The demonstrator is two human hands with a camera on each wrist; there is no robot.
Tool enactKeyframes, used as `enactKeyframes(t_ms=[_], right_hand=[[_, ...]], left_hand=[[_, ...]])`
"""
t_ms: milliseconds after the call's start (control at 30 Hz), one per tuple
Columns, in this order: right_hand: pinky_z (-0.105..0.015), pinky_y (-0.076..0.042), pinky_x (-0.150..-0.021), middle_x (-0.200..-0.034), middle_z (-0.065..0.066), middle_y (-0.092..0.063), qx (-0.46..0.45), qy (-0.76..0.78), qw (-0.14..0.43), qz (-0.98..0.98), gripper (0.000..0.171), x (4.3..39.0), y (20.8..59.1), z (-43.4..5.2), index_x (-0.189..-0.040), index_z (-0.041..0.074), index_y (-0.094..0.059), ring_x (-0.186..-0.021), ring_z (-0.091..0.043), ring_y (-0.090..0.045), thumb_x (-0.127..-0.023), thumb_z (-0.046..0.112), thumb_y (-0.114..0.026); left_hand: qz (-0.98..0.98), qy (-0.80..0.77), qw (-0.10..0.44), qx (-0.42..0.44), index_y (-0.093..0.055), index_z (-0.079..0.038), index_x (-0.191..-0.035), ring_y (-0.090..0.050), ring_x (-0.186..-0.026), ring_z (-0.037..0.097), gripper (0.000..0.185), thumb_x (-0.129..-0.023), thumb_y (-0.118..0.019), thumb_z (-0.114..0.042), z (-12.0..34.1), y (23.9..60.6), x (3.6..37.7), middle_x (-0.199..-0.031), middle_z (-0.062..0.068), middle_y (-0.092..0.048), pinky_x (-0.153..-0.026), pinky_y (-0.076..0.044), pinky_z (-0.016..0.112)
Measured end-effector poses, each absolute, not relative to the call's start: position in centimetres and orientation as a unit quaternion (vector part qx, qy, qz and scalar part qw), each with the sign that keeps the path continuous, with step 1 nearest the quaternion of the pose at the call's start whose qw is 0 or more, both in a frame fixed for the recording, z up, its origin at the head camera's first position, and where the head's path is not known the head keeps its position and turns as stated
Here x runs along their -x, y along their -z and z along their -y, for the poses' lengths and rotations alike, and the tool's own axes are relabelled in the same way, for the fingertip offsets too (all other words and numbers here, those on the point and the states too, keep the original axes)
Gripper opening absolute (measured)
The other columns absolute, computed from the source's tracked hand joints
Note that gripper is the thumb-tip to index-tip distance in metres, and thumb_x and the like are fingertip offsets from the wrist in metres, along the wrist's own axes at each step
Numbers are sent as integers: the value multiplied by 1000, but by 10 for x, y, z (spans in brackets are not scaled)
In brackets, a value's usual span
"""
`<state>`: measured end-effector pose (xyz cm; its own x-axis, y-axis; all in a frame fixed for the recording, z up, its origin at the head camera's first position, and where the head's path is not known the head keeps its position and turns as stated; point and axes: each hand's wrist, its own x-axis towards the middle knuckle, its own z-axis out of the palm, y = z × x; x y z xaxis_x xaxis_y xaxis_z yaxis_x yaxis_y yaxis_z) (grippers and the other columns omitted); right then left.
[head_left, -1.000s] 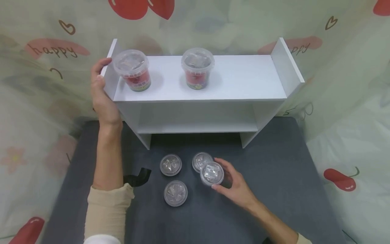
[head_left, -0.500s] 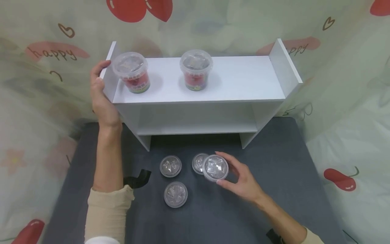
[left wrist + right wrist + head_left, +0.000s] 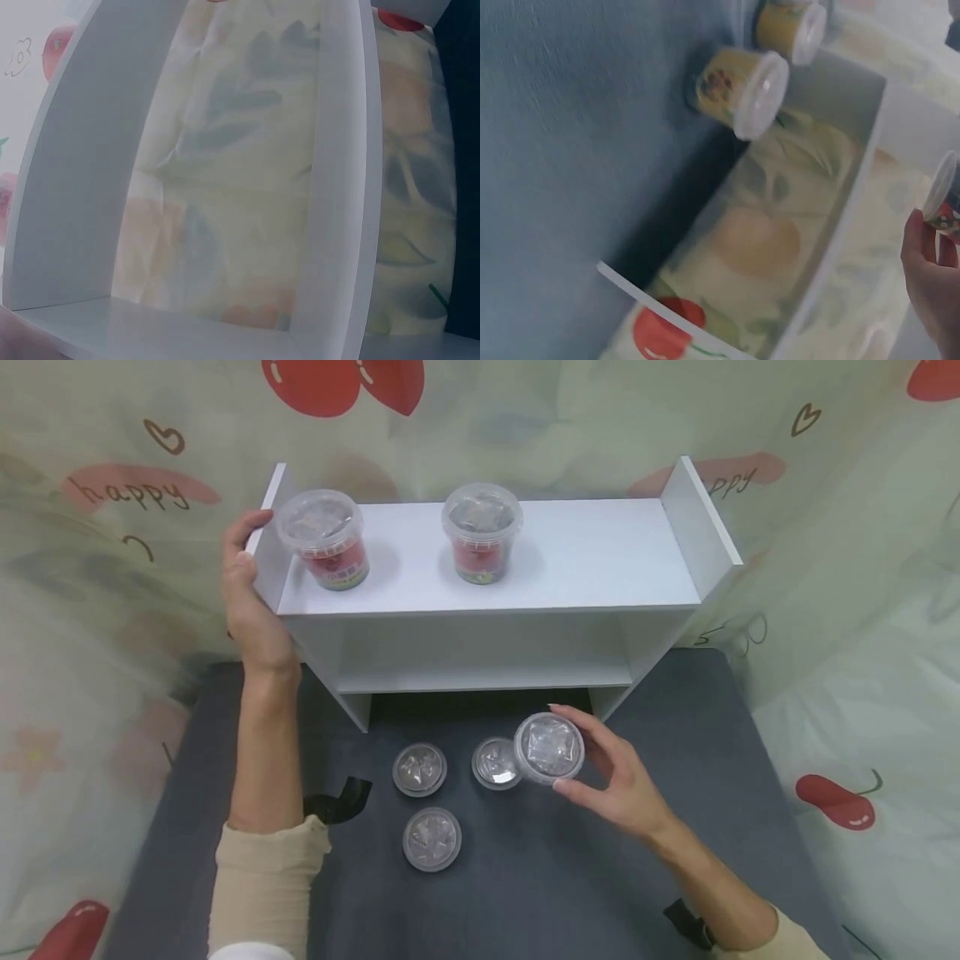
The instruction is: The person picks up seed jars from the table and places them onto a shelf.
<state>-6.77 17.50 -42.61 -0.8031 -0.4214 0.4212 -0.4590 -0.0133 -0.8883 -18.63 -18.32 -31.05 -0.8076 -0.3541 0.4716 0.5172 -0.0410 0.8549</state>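
Our right hand (image 3: 618, 777) grips a cup (image 3: 549, 748) above the counter (image 3: 675, 760), while our left hand (image 3: 251, 589) clasps the shelf's (image 3: 585, 560) left edge.

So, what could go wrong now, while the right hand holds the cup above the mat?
1. The right hand grips the lifted cup only by its rim with the fingers; it might slip and fall onto the cup just beside it.
2. If it goes to the top board, it may knock the two cups there; they stand near the front edge.
3. The left hand only steadies the white shelf at one side; a hard bump could shift it.
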Motion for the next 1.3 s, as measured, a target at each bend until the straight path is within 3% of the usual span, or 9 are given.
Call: enactKeyframes(t_ms=[267, 533, 967, 1300], right_hand=[[-27, -43, -102, -142, -21, -48, -352, -646, 45, 675, 74, 82, 398, -187, -144, -13, -37, -124, -24, -52, -79, -13, -71], [-28, -43, -102, -144, -27, -44, -364, -664, 43, 652, 72, 89, 380, -193, -143, -16, -35, -122, -26, -52, -78, -16, -66], [-29, -44, -99, -139, -24, -48, -368, -677, 41, 636, 70, 101, 349, -201, -145, -14, -34, -119, -28, -53, -81, -15, -63], [-29, -47, -97, -138, -20, -50, -356, -688, 55, 630, 64, 114, 321, -205, -143, -9, -42, -116, -30, -51, -86, -3, -70]], left_hand=[[622, 721, 299, 67, -58, -16, -128, -44, -127, 23, 49, -94, -24, -25, 183, 311, 187, -135, 6, -51, -101, -32, 28], [619, 724, 298, 63, -59, -17, -127, -45, -127, 22, 49, -94, -24, -24, 183, 311, 188, -135, 6, -51, -101, -33, 28], [609, 732, 299, 58, -61, -17, -127, -47, -124, 23, 49, -94, -25, -24, 182, 311, 187, -133, 7, -53, -99, -34, 29], [603, 735, 303, 63, -61, -16, -126, -49, -123, 24, 48, -94, -25, -24, 183, 311, 188, -131, 9, -54, -99, -35, 31]])
